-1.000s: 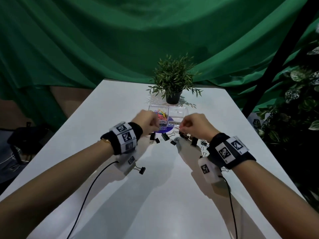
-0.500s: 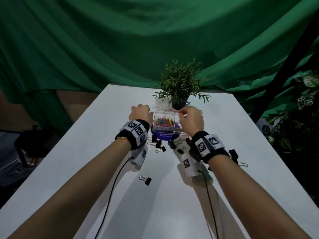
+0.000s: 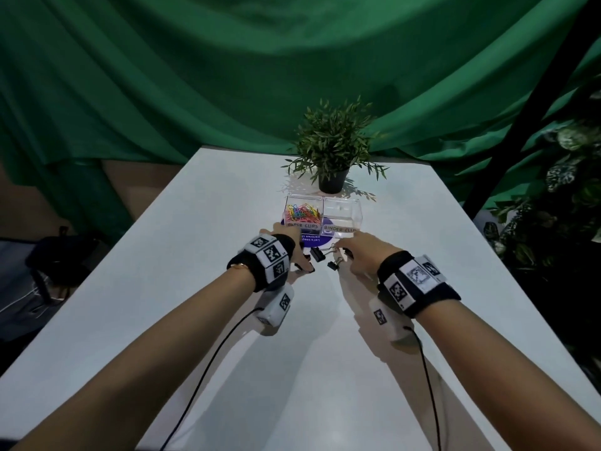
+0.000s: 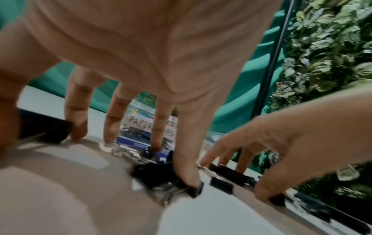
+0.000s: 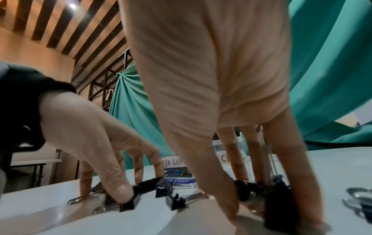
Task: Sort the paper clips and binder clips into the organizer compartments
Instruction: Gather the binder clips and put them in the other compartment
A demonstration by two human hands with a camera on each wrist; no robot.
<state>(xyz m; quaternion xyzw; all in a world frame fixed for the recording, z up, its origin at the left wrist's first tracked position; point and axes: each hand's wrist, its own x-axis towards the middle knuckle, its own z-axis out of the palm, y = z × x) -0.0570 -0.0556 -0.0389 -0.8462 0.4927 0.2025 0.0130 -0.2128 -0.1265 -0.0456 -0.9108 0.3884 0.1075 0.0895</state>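
Two hands: both spread, fingertips down among black binder clips (image 3: pixel 317 254)
Left hand (image 3: pixel 294 252): grasp unclear
Right hand (image 3: pixel 361 255): grasp unclear
Organizer (image 3: pixel 341 211): table's far middle

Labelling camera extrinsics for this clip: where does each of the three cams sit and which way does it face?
Head: worn on the head, looking forward and down the white table at the organizer; both forearms, left hand, right hand show.
Left wrist: under the left wrist, looking along its fingers to binder clips; right hand enters at right.
Right wrist: under the right wrist, looking along its fingers; left hand enters at left.
Shared: all three see the organizer's labels and scattered binder clips.
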